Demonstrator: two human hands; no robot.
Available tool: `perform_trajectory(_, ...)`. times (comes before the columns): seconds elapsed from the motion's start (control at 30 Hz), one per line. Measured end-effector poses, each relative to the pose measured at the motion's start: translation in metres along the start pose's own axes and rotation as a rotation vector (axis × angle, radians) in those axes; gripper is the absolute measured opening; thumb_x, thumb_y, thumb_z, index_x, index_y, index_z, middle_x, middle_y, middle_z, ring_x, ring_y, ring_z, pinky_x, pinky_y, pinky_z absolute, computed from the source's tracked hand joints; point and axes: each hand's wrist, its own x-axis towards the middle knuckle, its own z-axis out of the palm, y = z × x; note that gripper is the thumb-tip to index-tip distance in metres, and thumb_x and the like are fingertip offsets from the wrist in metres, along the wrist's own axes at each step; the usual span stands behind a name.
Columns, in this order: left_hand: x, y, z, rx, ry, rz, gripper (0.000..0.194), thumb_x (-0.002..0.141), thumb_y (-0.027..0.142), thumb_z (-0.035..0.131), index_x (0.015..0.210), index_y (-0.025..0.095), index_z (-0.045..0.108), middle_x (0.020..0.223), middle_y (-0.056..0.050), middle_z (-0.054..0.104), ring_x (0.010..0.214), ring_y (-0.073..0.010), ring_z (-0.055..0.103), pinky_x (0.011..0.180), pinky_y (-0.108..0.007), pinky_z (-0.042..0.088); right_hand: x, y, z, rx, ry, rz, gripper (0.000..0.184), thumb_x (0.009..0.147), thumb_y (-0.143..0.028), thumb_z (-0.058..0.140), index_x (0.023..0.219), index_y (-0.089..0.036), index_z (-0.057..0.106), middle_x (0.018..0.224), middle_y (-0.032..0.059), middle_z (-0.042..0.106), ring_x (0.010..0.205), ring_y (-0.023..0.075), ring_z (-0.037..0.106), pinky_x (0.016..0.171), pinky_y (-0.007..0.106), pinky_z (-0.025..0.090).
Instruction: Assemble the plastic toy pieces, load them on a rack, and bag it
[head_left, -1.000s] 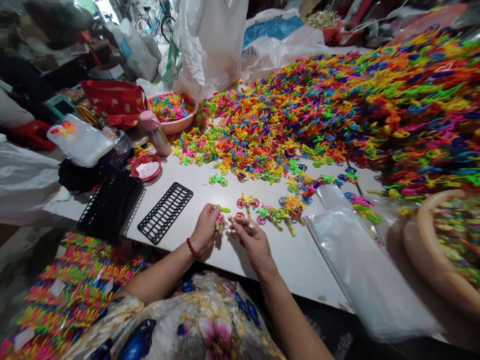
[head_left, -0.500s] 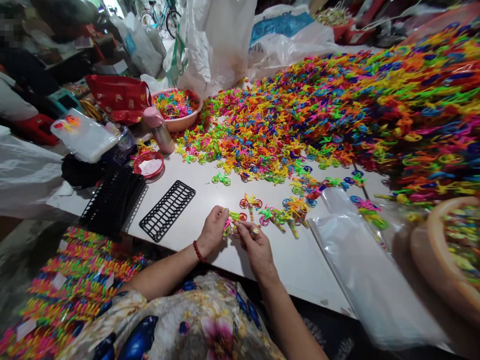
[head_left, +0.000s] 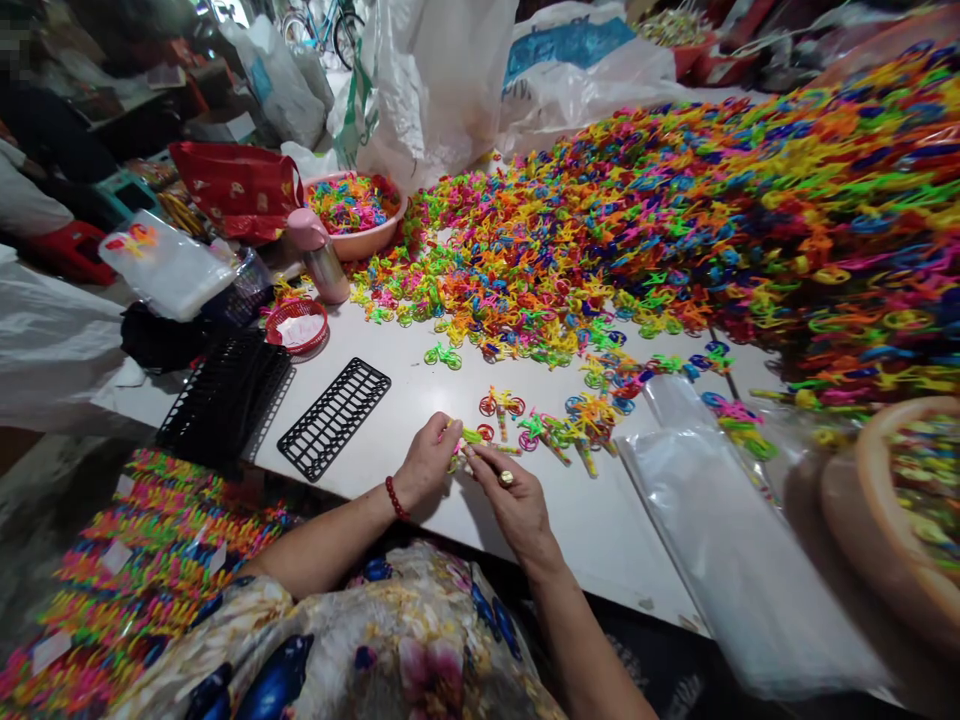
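My left hand point(head_left: 426, 462), with a red bead bracelet at the wrist, is closed around a small plastic toy bicycle point(head_left: 471, 436) in yellow-green, pink and red. My right hand point(head_left: 519, 500), wearing a ring, meets it from the right, thumb and index finger pinched at the bicycle's near side. The fingers hide most of that spot. Just beyond my hands, more toy bicycles point(head_left: 553, 430) lie in a row, several with short striped tubes attached. A single green toy bicycle point(head_left: 444, 356) lies farther back.
A huge heap of toy bicycles point(head_left: 600, 230) covers the back and right of the white table point(head_left: 420, 385). Black grid trays point(head_left: 225, 400) are stacked at left, with one grid tray point(head_left: 335, 418) alone. Clear plastic bags point(head_left: 742, 540) and an orange tub point(head_left: 862, 490) stand right.
My right hand has turned slightly and its fingers have straightened a little at the toy bicycle, showing the ring more. My left hand stays almost in place. The surrounding things have not moved.
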Motion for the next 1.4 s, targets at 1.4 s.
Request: perform_trajectory(1.4, 0.014, -0.004, -0.029, -0.496, -0.343, -0.034, 0.056, 0.057, 0.026, 0.088, 0.106, 0.021, 0.062, 0.102, -0.004, 0.062, 0.091, -0.0154, 0.060, 0.080, -0.027, 0.048, 0.002, -0.002, -0.001, -0.120, -0.025, 0.071, 0.048, 0.088, -0.054, 0.057, 0.120, -0.020, 0.067, 0.110, 0.0098, 0.072, 0.101, 0.0251, 0.067, 0.090, 0.038, 0.053)
